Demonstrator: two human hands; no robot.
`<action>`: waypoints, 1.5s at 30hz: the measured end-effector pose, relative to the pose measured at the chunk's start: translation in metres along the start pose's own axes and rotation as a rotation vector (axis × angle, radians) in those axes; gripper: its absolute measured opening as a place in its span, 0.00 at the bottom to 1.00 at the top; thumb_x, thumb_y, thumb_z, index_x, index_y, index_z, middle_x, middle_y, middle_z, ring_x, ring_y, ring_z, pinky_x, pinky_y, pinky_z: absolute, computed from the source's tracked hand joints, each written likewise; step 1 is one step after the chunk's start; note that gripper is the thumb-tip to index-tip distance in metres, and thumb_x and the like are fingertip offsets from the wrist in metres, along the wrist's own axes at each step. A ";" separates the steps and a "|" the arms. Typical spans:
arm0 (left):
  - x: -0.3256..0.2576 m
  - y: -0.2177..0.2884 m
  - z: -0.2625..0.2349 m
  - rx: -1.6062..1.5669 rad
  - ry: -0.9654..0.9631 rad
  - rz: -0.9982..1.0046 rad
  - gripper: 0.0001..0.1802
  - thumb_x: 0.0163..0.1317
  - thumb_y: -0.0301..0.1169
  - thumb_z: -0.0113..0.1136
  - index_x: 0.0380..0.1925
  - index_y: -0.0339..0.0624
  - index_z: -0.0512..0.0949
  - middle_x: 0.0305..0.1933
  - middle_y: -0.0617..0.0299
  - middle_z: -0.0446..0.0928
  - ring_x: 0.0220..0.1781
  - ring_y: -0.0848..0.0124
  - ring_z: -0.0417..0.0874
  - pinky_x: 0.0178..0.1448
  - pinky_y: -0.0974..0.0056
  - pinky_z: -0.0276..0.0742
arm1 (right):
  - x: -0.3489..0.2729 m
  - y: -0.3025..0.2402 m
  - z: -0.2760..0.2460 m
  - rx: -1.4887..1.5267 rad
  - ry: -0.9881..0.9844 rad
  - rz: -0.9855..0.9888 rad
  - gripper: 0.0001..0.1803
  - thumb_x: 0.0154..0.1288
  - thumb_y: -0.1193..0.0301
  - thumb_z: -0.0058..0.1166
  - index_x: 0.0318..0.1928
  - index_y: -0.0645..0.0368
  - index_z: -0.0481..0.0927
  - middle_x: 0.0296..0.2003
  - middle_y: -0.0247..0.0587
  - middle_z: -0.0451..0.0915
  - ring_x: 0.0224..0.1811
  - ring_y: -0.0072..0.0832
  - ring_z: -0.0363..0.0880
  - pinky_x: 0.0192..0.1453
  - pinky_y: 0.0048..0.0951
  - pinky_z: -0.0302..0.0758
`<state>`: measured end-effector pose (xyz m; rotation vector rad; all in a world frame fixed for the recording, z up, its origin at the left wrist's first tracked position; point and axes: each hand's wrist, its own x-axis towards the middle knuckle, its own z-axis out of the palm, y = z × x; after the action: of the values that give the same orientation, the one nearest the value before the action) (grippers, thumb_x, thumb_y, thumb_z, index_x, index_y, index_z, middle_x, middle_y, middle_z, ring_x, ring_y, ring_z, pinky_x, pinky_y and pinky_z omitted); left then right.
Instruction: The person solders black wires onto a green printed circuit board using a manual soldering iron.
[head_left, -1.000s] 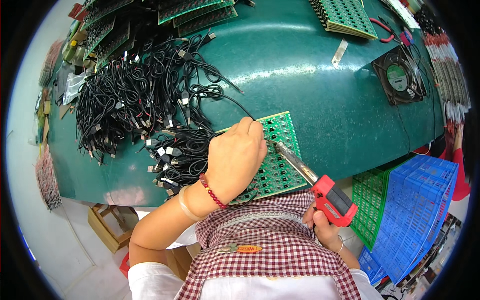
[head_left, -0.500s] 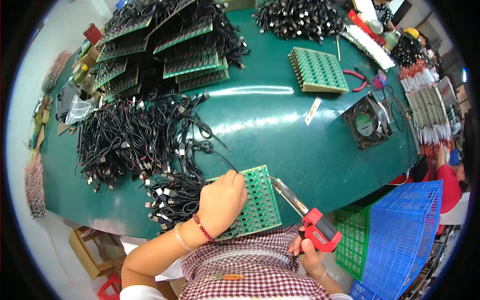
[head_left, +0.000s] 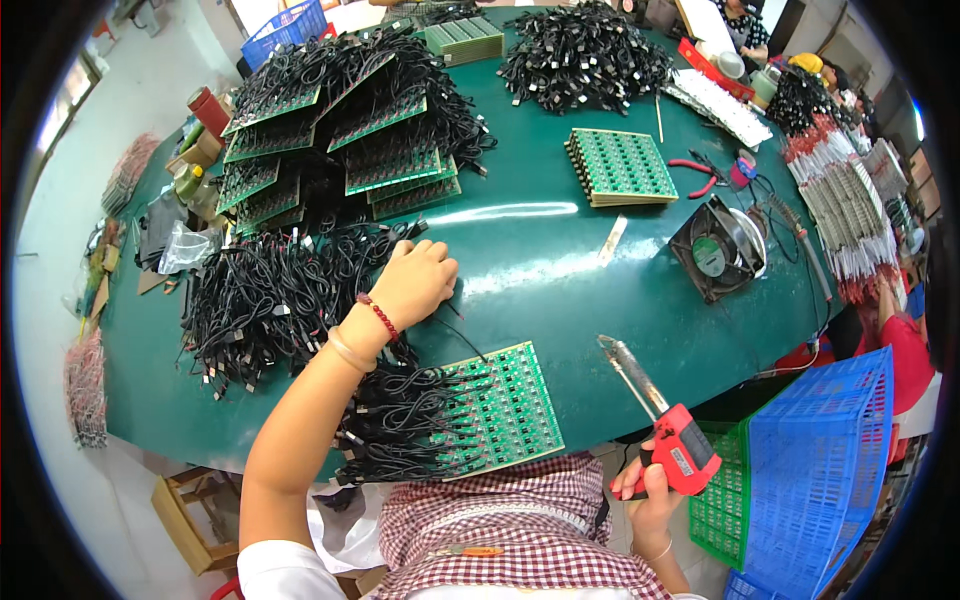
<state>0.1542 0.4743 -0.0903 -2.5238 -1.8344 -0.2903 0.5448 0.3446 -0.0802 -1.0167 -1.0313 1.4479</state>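
Note:
My right hand (head_left: 648, 497) grips a red and black soldering gun (head_left: 690, 452), whose long metal tip points up and away, to the right of a green circuit board (head_left: 515, 410). Black USB cables (head_left: 395, 430) run from the board's left side, and the board lies at the table's near edge. At the right end of a big heap of black USB cables (head_left: 270, 300), my left hand (head_left: 415, 283) has its fingers curled downward. The hand hides its fingertips and whatever may be between them. A single cable lead lies between that hand and the board's top edge.
Stacked boards with cables (head_left: 385, 170) rise at the far left. Bare boards (head_left: 625, 168), a cable heap (head_left: 585, 60), red-handled pliers (head_left: 695, 178) and a small black fan (head_left: 715, 248) stand farther off. Blue (head_left: 820, 470) and green baskets flank the table's right edge.
My left hand has left the board and moved up and away to the cable heap. The soldering gun has drawn back to the right, its tip now clear of the board. The view has shifted slightly.

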 end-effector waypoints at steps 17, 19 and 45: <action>0.003 0.039 -0.055 -0.344 0.203 0.037 0.17 0.53 0.18 0.58 0.43 0.45 0.77 0.33 0.56 0.69 0.33 0.56 0.76 0.36 0.57 0.74 | 0.004 -0.001 0.009 -0.043 0.004 -0.032 0.18 0.70 0.64 0.45 0.51 0.66 0.66 0.19 0.38 0.69 0.15 0.22 0.66 0.23 0.29 0.72; 0.001 0.049 -0.063 -0.300 0.211 0.045 0.20 0.53 0.18 0.58 0.46 0.48 0.79 0.31 0.56 0.67 0.31 0.57 0.76 0.36 0.58 0.74 | 0.006 -0.003 0.011 -0.046 0.017 -0.008 0.18 0.70 0.64 0.45 0.51 0.66 0.66 0.19 0.38 0.69 0.15 0.22 0.66 0.23 0.29 0.73; -0.068 0.127 -0.022 -0.417 -0.068 -0.180 0.06 0.55 0.24 0.59 0.33 0.39 0.75 0.32 0.54 0.74 0.34 0.54 0.79 0.38 0.55 0.76 | -0.014 0.008 -0.003 -0.162 -0.219 0.185 0.23 0.69 0.60 0.50 0.53 0.67 0.66 0.20 0.39 0.71 0.16 0.23 0.67 0.25 0.28 0.73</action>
<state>0.2505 0.3677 -0.0659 -2.6427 -2.2373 -0.6624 0.5470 0.3305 -0.0875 -1.1101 -1.2559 1.6756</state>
